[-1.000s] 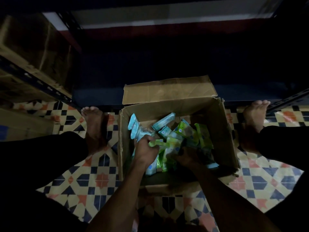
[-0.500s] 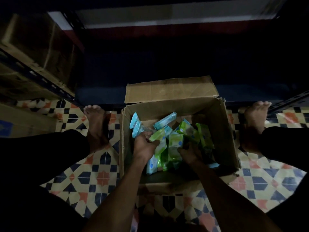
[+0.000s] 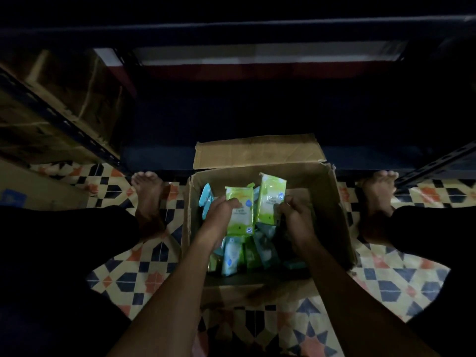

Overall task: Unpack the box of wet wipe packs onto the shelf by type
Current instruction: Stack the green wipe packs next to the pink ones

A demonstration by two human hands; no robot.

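Observation:
An open cardboard box (image 3: 332, 210) stands on the tiled floor between my bare feet. Inside lie several wet wipe packs, green ones and light blue ones (image 3: 230, 256). My left hand (image 3: 221, 215) grips a green pack (image 3: 239, 210) upright above the pile. My right hand (image 3: 296, 215) grips a second green pack (image 3: 270, 199) beside it, a little further back. More blue packs (image 3: 206, 199) lean against the box's left wall. The dark shelf (image 3: 244, 119) lies behind the box, its lowest level barely visible.
The box's rear flap (image 3: 257, 153) stands open toward the shelf. Cardboard cartons (image 3: 59, 99) fill the rack at the left, behind a slotted metal upright (image 3: 64, 124). Another upright (image 3: 438, 163) runs at the right. My feet (image 3: 148, 199) flank the box on patterned tiles.
Both hands have come up out of the pile, each lifting a green pack upright. The view has tilted, showing more of the dark shelf.

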